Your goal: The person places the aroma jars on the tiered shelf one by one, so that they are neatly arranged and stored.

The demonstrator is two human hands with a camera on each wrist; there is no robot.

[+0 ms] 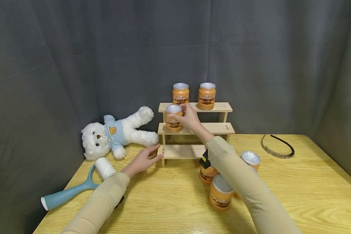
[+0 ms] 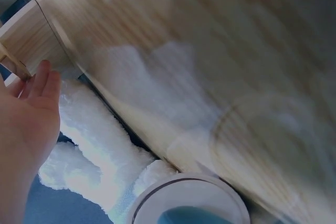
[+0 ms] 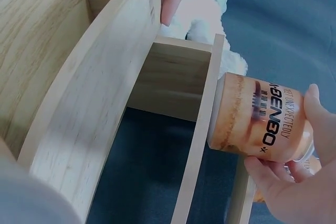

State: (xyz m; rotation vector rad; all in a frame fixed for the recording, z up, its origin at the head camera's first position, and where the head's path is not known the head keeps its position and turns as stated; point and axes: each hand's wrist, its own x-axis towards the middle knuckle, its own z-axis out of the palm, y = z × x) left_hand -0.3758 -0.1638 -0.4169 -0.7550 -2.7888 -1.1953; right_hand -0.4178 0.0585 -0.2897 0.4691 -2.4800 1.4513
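My right hand [image 1: 190,118] grips an orange jar [image 1: 174,121] with a silvery lid, thumb on one side and fingers on the other. The jar stands upright at the left end of the middle step of a three-step wooden shelf [image 1: 181,151]; the right wrist view shows its base at the board. Two more jars stand on the top step, a left jar [image 1: 180,92] partly hidden and a right jar [image 1: 206,96]. With fingers extended, my left hand [image 1: 142,161] touches the left end of the lowest step.
Several orange jars [image 1: 221,194] stand on the table [image 1: 169,201] under my right forearm, partly hidden. On the left lie a white teddy bear [image 1: 96,140] in a blue shirt and a blue-handled lint roller [image 1: 67,194]. A dark headband [image 1: 278,152] lies at the right.
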